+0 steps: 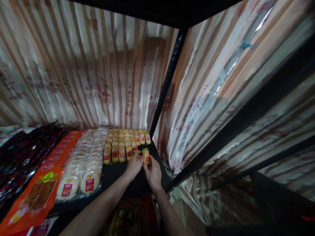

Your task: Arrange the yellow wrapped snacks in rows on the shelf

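Both my hands meet on a small yellow snack packet with a red label, at the right end of a black shelf. My left hand pinches the packet from the left with curled fingers. My right hand grips it from below and the right. The packet stands at the front right of several rows of the same yellow packets, which run back to the curtain.
White round packs with red labels lie in rows to the left, then orange packets and dark ones. A black upright post stands at the shelf's right corner. Striped shiny curtain hangs behind and to the right.
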Action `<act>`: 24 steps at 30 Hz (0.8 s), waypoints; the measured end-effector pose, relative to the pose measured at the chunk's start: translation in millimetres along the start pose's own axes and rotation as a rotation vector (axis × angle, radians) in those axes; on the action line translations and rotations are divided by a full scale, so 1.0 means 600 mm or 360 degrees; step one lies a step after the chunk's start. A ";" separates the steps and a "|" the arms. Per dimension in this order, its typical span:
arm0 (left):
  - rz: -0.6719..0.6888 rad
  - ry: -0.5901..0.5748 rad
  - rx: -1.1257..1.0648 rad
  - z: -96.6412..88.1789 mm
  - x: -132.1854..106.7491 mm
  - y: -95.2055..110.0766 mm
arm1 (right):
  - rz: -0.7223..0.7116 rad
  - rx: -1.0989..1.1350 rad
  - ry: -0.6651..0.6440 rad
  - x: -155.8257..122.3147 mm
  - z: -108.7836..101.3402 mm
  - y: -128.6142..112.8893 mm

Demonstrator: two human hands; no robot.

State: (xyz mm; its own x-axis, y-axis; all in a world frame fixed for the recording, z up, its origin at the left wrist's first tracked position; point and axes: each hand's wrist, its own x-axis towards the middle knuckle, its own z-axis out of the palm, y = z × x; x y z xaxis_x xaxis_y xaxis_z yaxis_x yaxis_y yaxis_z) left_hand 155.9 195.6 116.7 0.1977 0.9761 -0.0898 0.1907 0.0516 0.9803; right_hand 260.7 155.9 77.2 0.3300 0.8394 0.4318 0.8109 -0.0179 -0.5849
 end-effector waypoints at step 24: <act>-0.0010 0.0075 0.0400 0.004 0.065 0.000 | 0.0039 0.0063 -0.0145 0.139 0.093 0.003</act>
State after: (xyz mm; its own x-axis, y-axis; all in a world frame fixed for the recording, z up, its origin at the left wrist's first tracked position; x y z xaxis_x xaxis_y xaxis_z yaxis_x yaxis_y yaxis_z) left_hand 166.1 233.3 112.8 0.1516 0.9851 -0.0815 0.4260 0.0093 0.9047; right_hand 262.9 256.2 73.9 0.3031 0.8848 0.3538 0.7827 -0.0193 -0.6222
